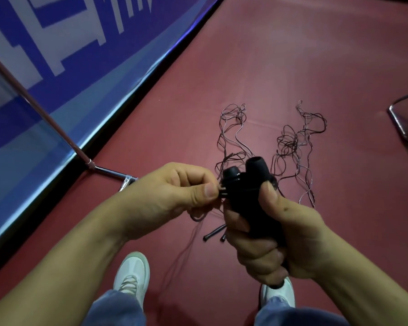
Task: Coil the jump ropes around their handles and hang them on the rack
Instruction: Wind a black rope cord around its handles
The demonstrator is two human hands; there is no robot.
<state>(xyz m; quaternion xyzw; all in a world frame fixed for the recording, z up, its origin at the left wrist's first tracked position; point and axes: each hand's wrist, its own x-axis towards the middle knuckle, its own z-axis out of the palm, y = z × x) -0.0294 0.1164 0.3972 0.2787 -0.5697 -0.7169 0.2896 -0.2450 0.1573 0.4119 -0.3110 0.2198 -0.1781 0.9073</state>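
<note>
My right hand grips two black jump-rope handles side by side, their round ends pointing up and away from me. My left hand pinches the thin dark rope right where it meets the left handle. A loop of that rope hangs below my left hand. More thin ropes lie in loose tangles on the red floor beyond the handles. Two thin black handle ends show on the floor under my right hand.
A chrome rack base and slanted pole stand at the left against a blue banner wall. A dark metal-framed object sits at the right edge. My white shoes and jeans are below, on the red floor.
</note>
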